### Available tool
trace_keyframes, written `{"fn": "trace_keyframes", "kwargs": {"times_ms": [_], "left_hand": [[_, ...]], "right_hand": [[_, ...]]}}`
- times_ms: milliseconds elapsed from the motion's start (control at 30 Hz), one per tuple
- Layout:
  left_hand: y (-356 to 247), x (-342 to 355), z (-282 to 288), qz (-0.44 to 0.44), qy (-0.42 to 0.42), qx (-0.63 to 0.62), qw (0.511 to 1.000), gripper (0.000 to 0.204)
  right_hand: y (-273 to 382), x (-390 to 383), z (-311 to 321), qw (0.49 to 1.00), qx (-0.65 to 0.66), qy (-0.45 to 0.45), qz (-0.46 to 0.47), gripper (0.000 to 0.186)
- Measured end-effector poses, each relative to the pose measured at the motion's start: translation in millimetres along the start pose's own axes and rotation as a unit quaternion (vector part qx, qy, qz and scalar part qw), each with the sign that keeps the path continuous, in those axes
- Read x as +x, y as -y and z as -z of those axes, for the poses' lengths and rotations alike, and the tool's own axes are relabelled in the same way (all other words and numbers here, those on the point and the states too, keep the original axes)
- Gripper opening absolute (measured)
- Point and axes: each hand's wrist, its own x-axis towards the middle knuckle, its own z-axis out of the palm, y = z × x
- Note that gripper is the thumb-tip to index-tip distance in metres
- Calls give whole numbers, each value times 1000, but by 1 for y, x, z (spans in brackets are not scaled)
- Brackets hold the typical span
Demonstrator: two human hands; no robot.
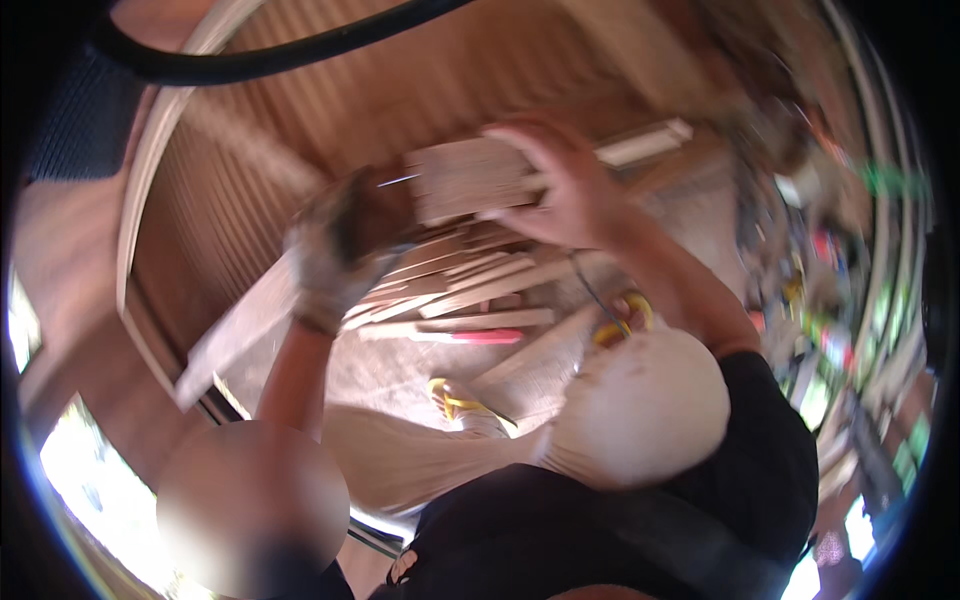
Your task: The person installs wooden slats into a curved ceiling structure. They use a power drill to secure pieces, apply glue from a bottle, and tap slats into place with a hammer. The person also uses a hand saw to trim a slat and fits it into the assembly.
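Head view: the block (465, 182) is gripped by the right hand (572, 185), held up over loose strips (450, 290); handling is judged midway, setting-down not yet done, nothing finished made out. Just left of the block, the gloved left hand (335, 245) is curled, its grip blurred, unreadable. Below the block, floor (385, 368) is littered; beyond, ribbed sheeting (235, 205) is seen; well right, clutter (820, 255) is strewn.
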Motion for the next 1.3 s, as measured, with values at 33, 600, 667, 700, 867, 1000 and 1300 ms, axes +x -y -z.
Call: {"fn": "trace_keyframes", "kwargs": {"times_ms": [33,600,667,700,867,1000,1300], "left_hand": [[10,-7,0,-26,-25,-27,999,81],[-241,-1,-222,263,348,-709,554,42],[-244,16,-249,143,348,-629,681,43],[-253,25,-256,91,314,-579,746,44],[-279,56,-300,-112,194,-389,893,48],[-257,58,-330,-105,213,-351,906,56],[-279,57,-318,-107,267,-469,835,60]], "right_hand": [[8,-19,-5,997,31,-62,-24,78],[67,-295,68,888,-184,-304,-293,80],[88,-336,69,820,-233,-311,-420,75],[102,-364,69,746,-255,-325,-523,70],[124,-471,23,557,-247,-230,-759,55],[117,-455,50,480,-153,-181,-845,60],[85,-487,36,522,-79,-388,-755,47]]}}
